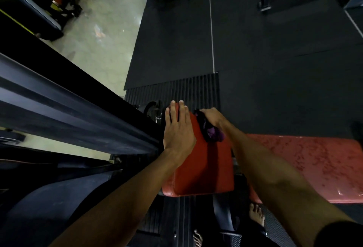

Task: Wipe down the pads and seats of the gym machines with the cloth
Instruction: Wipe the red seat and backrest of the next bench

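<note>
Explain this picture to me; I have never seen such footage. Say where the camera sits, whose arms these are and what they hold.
This is one picture from a wide-angle camera worn on a person's head, looking down at their own two arms; there is no robot. The left hand rests flat, fingers straight, on a red pad of a gym machine. The right hand grips a dark and purple cloth against that pad's far edge. A second, worn red pad lies to the right. Black floor mats lie beyond.

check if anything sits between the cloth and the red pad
Nothing visible does. The right hand holds the cloth against the red pad, at its right edge; the left hand lies flat further left.
</note>
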{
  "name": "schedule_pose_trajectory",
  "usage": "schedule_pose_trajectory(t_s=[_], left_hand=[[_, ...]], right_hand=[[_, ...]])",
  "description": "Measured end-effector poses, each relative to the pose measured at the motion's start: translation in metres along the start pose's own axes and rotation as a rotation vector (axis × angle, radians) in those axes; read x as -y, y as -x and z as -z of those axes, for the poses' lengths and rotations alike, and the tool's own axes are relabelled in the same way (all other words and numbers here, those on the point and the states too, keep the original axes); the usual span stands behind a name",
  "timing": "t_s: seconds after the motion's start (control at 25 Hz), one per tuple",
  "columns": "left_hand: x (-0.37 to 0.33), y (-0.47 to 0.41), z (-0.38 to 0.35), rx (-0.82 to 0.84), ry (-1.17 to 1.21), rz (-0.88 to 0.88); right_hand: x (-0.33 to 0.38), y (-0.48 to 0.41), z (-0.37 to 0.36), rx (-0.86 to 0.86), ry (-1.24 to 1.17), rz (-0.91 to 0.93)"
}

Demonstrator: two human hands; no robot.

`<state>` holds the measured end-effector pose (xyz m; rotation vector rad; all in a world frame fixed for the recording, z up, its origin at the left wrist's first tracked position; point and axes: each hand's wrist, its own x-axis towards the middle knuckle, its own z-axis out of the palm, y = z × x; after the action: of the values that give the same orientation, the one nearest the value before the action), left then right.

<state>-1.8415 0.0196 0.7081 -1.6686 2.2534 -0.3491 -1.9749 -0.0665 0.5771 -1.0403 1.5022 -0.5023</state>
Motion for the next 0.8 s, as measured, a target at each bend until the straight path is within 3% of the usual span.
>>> schedule_pose_trajectory(t_s=[0.24, 0.4, 0.52, 0.6, 0.68, 0.8], left_hand=[[-0.001, 0.0, 0.002, 0.015, -0.016, 0.01], [0.0, -0.001, -0.001, 0.012, -0.035, 0.006], [-0.001, 0.0, -0.002, 0.008, -0.043, 0.005], [-0.002, -0.001, -0.004, 0.021, -0.042, 0.006], [-0.002, 0.0, -0.004, 0.024, -0.065, 0.009], [-0.002, 0.0, -0.002, 0.045, -0.076, -0.004]], right_hand=[[0.018, -0.005, -0.005, 0.053, 0.003, 0.245], [-0.014, -0.025, -0.003, 0.029, 0.144, 0.015], [-0.033, -0.01, -0.015, -0.168, 0.064, -0.283], [-0.029, 0.003, -0.024, -0.25, -0.012, -0.326], [-0.015, 0.023, -0.026, -0.261, -0.059, -0.252], [-0.007, 0.07, -0.043, -0.357, -0.106, 0.059]])
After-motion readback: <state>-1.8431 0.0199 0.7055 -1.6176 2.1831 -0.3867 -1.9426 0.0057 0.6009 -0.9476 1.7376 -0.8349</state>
